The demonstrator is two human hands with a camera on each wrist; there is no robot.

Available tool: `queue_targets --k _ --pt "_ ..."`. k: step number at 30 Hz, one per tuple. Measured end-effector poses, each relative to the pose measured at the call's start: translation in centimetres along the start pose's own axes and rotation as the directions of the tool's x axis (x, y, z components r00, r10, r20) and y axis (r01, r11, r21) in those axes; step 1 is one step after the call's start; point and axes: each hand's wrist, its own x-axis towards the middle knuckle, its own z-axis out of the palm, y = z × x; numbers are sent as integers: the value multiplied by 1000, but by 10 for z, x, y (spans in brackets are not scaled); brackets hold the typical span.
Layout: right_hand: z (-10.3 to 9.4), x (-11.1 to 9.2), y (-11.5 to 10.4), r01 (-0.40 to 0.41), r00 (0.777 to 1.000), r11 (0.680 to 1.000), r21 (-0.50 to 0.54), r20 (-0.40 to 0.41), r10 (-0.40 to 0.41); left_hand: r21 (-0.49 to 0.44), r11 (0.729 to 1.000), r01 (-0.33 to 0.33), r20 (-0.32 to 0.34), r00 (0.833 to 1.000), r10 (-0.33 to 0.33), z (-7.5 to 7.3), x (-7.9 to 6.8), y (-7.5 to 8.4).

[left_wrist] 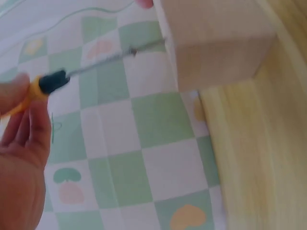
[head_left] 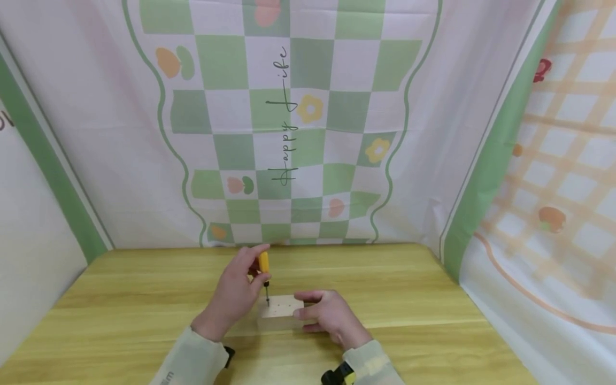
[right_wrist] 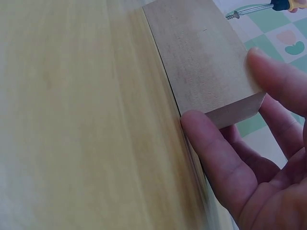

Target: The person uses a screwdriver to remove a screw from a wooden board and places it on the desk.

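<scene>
My left hand (head_left: 236, 283) grips a screwdriver (head_left: 263, 262) with a yellow handle, a dark collar and a thin metal shaft. The tool points down, nearly upright, over the left part of a pale wooden block (head_left: 281, 323). At its tip is a small screw (right_wrist: 233, 16), whose point is at or very near the block's top; exact contact is hard to tell. Several small dark marks or holes dot that top face. With thumb and fingers around the block's right end, my right hand (head_left: 332, 315) holds it on the table.
The wood-grain table (head_left: 409, 305) extends around both hands. Behind it hangs a curtain (head_left: 308, 160) with green and white checks. Another curtain (head_left: 553, 176), orange-checked, closes off the right side. Dark straps or devices (head_left: 339, 374) sit at the wrists.
</scene>
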Motion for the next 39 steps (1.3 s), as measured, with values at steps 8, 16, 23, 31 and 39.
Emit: queue_targets --k 8,16,23,31,39 --pt "0 1 1 -14 1000 1000 -3 -6 14 -236 964 120 157 984 -84 -11 2 -6" --pt "1 -1 0 -6 1000 1000 1 -5 6 -125 985 119 73 991 -111 -8 1 -1" --pt "0 -2 -1 5 1000 1000 1 1 -5 -51 999 1 54 999 2 -3 -2 -4" --pt "1 -3 -3 6 1000 1000 8 2 -6 -236 968 82 153 987 -46 -10 4 -3" --pt "1 -2 -2 -1 1000 1000 3 -7 1 -217 967 136 134 985 -108 -13 4 0"
